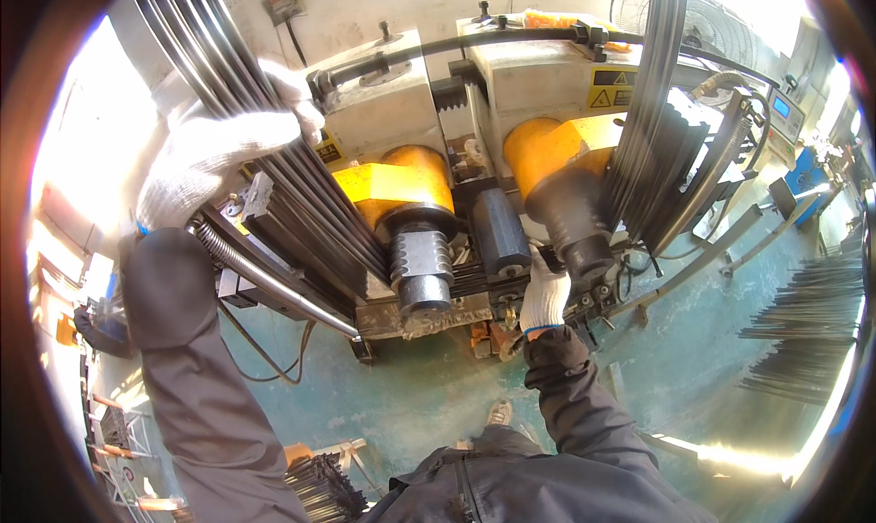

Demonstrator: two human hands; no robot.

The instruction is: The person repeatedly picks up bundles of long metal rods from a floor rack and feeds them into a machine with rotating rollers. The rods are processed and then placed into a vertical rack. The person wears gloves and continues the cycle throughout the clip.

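Observation:
My left hand (pixel 219 149), in a white knit glove, is wrapped round a bundle of long steel rods (pixel 315 208). The rods slant from the upper left down to a grooved metal spindle (pixel 422 254) below a yellow housing (pixel 388 190). My right hand (pixel 546 299), also gloved, is low at the machine's front, between a dark faceted block (pixel 500 231) and a second grooved spindle (pixel 582 226). Its fingertips reach in beside the block and are partly hidden. A second yellow housing (pixel 538 153) sits above that spindle. More rods (pixel 648 94) lean alongside it on the right.
A flexible metal hose (pixel 274 281) runs below my left hand. A dark bar (pixel 456 44) crosses the machine's top. A control box with a blue screen (pixel 783 110) and a fan (pixel 693 21) stand behind at right. Piled rods (pixel 808 322) lie at far right.

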